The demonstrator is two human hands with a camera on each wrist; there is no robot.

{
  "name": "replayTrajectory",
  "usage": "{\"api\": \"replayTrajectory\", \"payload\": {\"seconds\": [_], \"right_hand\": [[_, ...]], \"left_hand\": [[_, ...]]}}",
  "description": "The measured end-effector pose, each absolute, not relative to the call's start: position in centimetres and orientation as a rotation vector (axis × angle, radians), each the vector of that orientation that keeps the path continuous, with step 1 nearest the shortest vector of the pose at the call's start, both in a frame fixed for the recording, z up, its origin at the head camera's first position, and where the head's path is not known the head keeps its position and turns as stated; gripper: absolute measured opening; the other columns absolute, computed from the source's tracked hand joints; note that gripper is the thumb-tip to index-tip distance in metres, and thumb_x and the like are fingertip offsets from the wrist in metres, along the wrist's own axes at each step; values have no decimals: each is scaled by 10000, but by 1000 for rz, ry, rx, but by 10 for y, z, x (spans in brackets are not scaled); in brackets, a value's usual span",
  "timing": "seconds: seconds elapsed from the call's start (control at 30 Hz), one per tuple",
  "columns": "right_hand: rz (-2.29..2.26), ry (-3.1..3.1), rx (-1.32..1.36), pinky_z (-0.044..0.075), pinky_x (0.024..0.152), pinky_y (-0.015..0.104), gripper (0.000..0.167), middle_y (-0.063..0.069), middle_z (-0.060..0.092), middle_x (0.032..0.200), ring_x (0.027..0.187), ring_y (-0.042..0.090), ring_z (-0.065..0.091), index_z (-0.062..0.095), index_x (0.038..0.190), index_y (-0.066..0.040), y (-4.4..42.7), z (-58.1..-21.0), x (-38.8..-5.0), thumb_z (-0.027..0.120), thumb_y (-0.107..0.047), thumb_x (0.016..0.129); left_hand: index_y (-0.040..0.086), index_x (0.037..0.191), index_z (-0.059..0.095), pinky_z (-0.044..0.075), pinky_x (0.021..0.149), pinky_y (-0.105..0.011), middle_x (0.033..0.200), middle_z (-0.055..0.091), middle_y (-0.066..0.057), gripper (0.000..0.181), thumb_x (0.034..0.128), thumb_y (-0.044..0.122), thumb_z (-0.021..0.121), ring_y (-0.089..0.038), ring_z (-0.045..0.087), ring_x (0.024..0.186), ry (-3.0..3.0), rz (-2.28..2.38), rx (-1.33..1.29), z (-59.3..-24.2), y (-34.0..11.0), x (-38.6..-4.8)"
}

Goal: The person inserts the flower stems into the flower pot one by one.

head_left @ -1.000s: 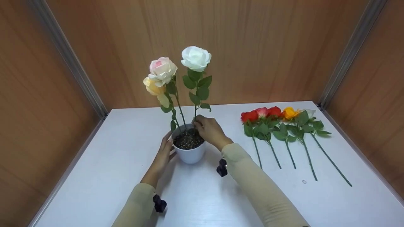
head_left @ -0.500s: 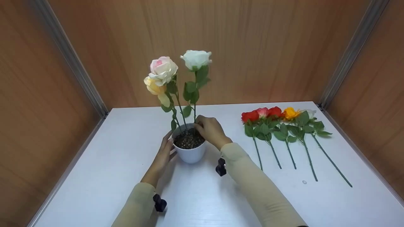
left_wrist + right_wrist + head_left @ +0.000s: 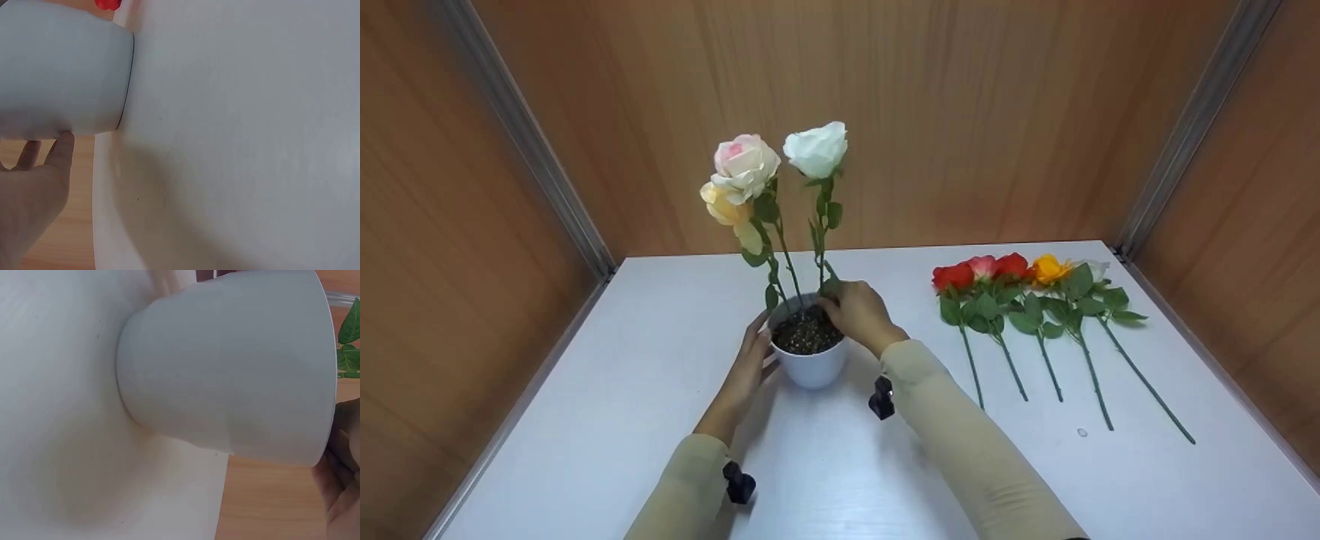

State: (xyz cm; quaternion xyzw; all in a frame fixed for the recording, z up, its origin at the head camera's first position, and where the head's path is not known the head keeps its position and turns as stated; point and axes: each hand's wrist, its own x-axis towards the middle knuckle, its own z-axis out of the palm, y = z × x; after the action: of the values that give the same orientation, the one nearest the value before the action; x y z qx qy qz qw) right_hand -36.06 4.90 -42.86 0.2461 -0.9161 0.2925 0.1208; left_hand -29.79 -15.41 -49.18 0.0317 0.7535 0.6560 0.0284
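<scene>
A white flower pot (image 3: 810, 369) filled with dark soil (image 3: 808, 331) stands upright on the table. My left hand (image 3: 748, 366) lies against the pot's left side, its fingers fairly straight; in the left wrist view fingertips (image 3: 65, 140) touch the wall. At the right rim my right hand (image 3: 861, 315) pinches the lower stem of a white rose (image 3: 817, 151). The stem's bottom end is hidden behind the fingers. A pale pink rose (image 3: 746, 166) and a yellow rose (image 3: 726, 205) stand in the soil at the left, leaning left.
Several roses lie in a row at the right, among them a red rose (image 3: 952, 277), an orange-yellow rose (image 3: 1050, 268) and a white rose (image 3: 1095, 270). A small clear disc (image 3: 1082, 433) lies before them. Wooden panels (image 3: 930, 120) enclose the white table (image 3: 675, 322).
The white rose has turned about its stem, its leaves now facing another way, and its bloom has shifted left. My right hand has dipped slightly. The left hand and pot stay put.
</scene>
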Motion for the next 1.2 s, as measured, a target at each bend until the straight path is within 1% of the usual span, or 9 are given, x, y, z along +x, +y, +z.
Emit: {"api": "replayTrajectory", "payload": {"seconds": [0.13, 0.3, 0.4, 0.57, 0.7, 0.97, 1.2], "right_hand": [[797, -2663, 738, 584, 863, 393, 167, 64, 744, 1036, 986, 235, 705, 720, 1073, -72, 49, -428, -359, 624, -195, 1015], [816, -2688, 705, 584, 863, 362, 167, 46, 748, 1025, 983, 212, 706, 732, 1069, -82, 47, -427, -359, 646, -210, 1006], [828, -2699, 676, 584, 835, 340, 168, 27, 750, 992, 946, 188, 704, 743, 1029, -95, 45, -427, -360, 664, -238, 995], [818, -2685, 651, 579, 751, 325, 184, 12, 742, 914, 848, 159, 685, 743, 951, -101, 44, -427, -361, 686, -275, 978], [855, -2696, 635, 568, 722, 310, 180, 5, 736, 888, 804, 141, 658, 757, 955, -105, 43, -427, -361, 690, -271, 976], [928, -2720, 616, 563, 735, 294, 189, -11, 739, 919, 809, 125, 641, 771, 1009, -119, 46, -428, -363, 688, -286, 977], [983, -2714, 642, 578, 818, 299, 218, -8, 745, 1001, 903, 132, 672, 771, 1072, -126, 49, -431, -366, 689, -304, 976]], "left_hand": [[221, 1611, 110, 278, 1178, -529, 1647, 145, -173, 601, 1089, 486, 245, -430, 242, 1467, 2335, 2027, 113, -492, -155, -298], [225, 1611, 118, 274, 1180, -527, 1645, 149, -179, 604, 1087, 494, 253, -434, 239, 1467, 2330, 2033, 98, -493, -155, -298], [236, 1612, 113, 275, 1182, -521, 1647, 144, -172, 609, 1083, 502, 254, -431, 233, 1470, 2326, 2031, 83, -493, -154, -298], [277, 1609, 111, 285, 1183, -498, 1649, 158, -134, 613, 1068, 525, 257, -399, 242, 1474, 2336, 1999, 52, -491, -153, -298], [268, 1610, 113, 280, 1184, -504, 1649, 161, -139, 614, 1069, 521, 254, -404, 244, 1473, 2340, 1994, 57, -490, -153, -299], [260, 1609, 116, 285, 1182, -502, 1649, 160, -140, 622, 1069, 534, 261, -399, 249, 1472, 2343, 1985, 49, -489, -153, -299], [246, 1614, 102, 271, 1185, -512, 1651, 140, -161, 635, 1072, 536, 262, -419, 235, 1472, 2319, 2011, 76, -490, -153, -299]]}}
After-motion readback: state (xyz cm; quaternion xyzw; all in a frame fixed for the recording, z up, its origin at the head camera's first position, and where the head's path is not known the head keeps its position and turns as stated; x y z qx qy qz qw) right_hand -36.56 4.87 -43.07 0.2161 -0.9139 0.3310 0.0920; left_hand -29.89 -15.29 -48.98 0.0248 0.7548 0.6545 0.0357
